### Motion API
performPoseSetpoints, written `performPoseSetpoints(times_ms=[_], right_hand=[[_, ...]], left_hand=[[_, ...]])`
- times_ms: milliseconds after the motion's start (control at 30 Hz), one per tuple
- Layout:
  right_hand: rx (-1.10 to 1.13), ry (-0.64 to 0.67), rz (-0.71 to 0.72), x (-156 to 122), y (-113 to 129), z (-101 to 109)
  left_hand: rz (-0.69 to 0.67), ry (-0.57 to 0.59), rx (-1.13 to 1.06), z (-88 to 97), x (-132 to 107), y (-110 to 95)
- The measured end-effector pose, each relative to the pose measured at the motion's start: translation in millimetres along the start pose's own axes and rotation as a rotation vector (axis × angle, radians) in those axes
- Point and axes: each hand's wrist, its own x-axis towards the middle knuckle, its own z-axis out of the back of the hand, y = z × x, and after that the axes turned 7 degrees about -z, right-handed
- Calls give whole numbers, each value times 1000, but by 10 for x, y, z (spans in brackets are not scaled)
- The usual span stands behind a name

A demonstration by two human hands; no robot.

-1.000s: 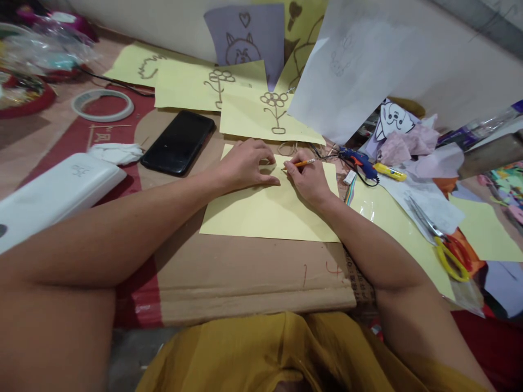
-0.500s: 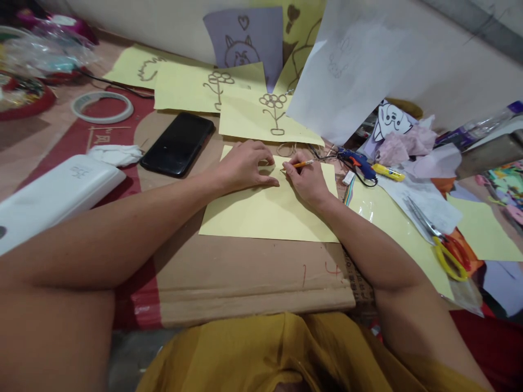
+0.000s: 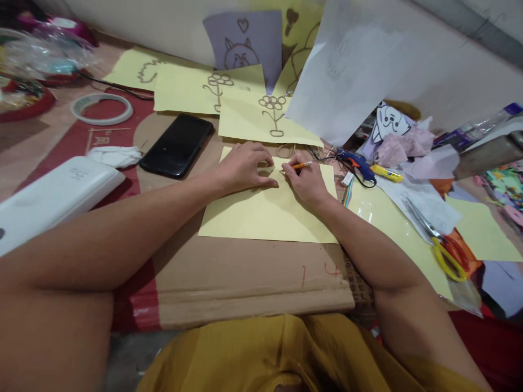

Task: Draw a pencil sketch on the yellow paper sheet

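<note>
Near the yellow sheet (image 3: 261,218) lie a phone (image 3: 177,146) and a glue gun (image 3: 356,165).

Yellow sheet (image 3: 265,215) partly hidden, white device (image 3: 61,190) cropped

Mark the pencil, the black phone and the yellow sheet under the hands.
Pencil (image 3: 303,164), head view: exposed shaft.
Black phone (image 3: 177,146), head view: middle of its screen.
Yellow sheet (image 3: 261,215), head view: bare nearer part.
</note>
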Motion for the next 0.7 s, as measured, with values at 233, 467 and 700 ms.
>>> performPoseSetpoints(times_ms=[233,467,700], right_hand=[[-11,-4,11,-4,7,7],[-9,1,5,-1,4,7],[-19,-3,3,-6,10,12]], left_hand=[[9,9,4,-2,3,-3],[9,10,2,5,2,-5],[5,11,7,12,1,-12]])
